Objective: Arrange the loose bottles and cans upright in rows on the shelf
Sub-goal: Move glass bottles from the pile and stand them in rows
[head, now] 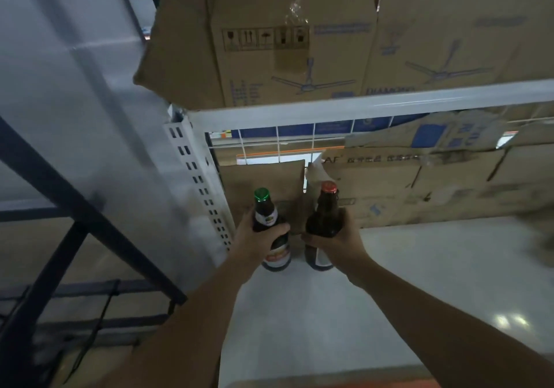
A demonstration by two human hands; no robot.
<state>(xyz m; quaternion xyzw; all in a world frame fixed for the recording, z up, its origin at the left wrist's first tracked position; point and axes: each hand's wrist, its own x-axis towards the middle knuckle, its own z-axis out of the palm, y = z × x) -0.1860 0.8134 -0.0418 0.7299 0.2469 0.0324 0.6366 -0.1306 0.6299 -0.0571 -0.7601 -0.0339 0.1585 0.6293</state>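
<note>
Two dark glass bottles stand upright side by side at the back left of the white shelf (404, 267). My left hand (254, 237) grips the green-capped bottle (263, 210) around its shoulder. The red-capped bottle (325, 204) is held the same way by my right hand (338, 243). Both bottle bases sit at or just above the shelf surface; contact is hard to tell. A narrow gap separates the two bottles.
Flattened cardboard (419, 189) lines the back of the shelf behind the bottles. A white perforated upright (201, 183) stands just left of the green-capped bottle. Cardboard fan boxes (284, 42) sit on the upper shelf rail (359, 108). A dark metal frame (75, 207) is at the left.
</note>
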